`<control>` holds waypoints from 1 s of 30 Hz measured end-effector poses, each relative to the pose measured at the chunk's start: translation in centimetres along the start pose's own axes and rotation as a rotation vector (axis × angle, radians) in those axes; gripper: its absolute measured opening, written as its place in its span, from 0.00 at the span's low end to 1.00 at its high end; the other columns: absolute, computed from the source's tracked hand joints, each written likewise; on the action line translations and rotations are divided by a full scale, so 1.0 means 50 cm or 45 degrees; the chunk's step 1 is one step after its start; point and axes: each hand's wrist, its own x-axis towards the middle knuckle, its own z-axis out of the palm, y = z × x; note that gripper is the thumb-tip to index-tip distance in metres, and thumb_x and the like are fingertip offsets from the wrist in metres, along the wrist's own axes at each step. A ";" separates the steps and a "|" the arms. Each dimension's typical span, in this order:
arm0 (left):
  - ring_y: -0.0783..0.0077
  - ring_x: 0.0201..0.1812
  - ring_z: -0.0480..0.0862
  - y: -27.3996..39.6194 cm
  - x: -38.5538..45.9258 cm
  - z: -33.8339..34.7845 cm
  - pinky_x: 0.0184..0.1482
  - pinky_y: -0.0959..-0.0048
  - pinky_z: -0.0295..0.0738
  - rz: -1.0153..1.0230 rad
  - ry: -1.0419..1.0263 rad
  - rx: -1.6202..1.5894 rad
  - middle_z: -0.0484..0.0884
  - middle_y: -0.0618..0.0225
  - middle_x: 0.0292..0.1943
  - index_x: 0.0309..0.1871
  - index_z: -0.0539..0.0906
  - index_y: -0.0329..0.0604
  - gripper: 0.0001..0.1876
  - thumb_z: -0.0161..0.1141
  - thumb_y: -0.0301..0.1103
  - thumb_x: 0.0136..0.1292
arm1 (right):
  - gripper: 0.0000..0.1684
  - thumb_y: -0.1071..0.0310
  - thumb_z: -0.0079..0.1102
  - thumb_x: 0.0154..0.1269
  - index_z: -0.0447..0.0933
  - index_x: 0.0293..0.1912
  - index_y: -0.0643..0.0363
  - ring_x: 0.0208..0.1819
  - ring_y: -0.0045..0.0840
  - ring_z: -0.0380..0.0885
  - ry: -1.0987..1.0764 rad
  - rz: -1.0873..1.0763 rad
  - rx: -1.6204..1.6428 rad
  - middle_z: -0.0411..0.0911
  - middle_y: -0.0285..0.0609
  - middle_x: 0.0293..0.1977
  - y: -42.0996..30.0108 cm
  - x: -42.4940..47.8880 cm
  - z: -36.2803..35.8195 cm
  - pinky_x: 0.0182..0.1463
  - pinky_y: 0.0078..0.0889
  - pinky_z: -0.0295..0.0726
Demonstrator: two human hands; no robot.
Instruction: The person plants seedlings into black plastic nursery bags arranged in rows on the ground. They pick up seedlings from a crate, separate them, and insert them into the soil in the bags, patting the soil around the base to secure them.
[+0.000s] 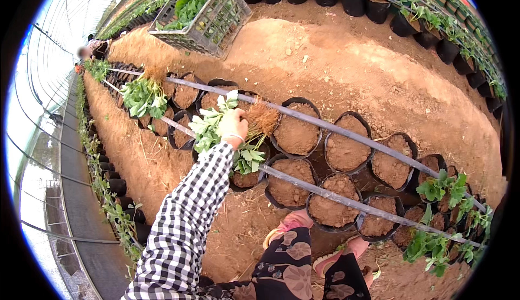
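Observation:
My left hand (pixel 233 127), in a black-and-white checked sleeve, has its fingers curled on a bunch of bare-root strawberry seedlings (pixel 209 127). Their brown roots (pixel 263 117) point right, over the rims of black grow bags (pixel 298 129) filled with soil. The bunch lies across two parallel rails (pixel 325 127) that run along the double row of bags. Another bunch of seedlings (pixel 144 96) rests on the rails farther up. What seems to be part of my right hand (pixel 367 276) shows beside my right trouser leg; most of it is hidden and its grip is unclear.
A plastic crate (pixel 219 23) of leafy plants stands on the soil path. Potted plants (pixel 353 1) line the far side, with another row (pixel 109 194) at left. Planted seedlings (pixel 440 188) occupy bags at right. Another person (pixel 97 50) is farther along the row.

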 end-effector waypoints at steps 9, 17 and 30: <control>0.78 0.41 0.73 0.009 0.000 -0.342 0.46 0.79 0.68 -0.070 0.197 -1.485 0.75 0.72 0.40 0.45 0.73 0.39 0.13 0.49 0.19 0.55 | 0.17 0.65 0.49 0.61 0.72 0.46 0.66 0.30 0.33 0.75 0.075 -0.098 0.118 0.78 0.46 0.33 0.002 -0.060 -0.048 0.35 0.30 0.75; 0.71 0.40 0.77 0.008 -0.107 -0.562 0.42 0.68 0.75 -0.089 0.108 -2.375 0.76 0.71 0.40 0.43 0.70 0.53 0.11 0.48 0.23 0.62 | 0.18 0.65 0.49 0.62 0.71 0.49 0.67 0.29 0.31 0.75 0.384 -0.414 0.612 0.77 0.45 0.33 0.034 -0.168 -0.255 0.34 0.29 0.75; 0.59 0.48 0.74 0.373 -0.547 -0.535 0.50 0.66 0.68 1.529 -0.312 -0.986 0.77 0.61 0.44 0.38 0.75 0.42 0.11 0.56 0.21 0.49 | 0.33 0.48 0.50 0.63 0.60 0.56 0.64 0.50 0.32 0.71 -0.997 -0.807 2.234 0.68 0.52 0.52 -0.404 -0.338 -0.330 0.53 0.35 0.71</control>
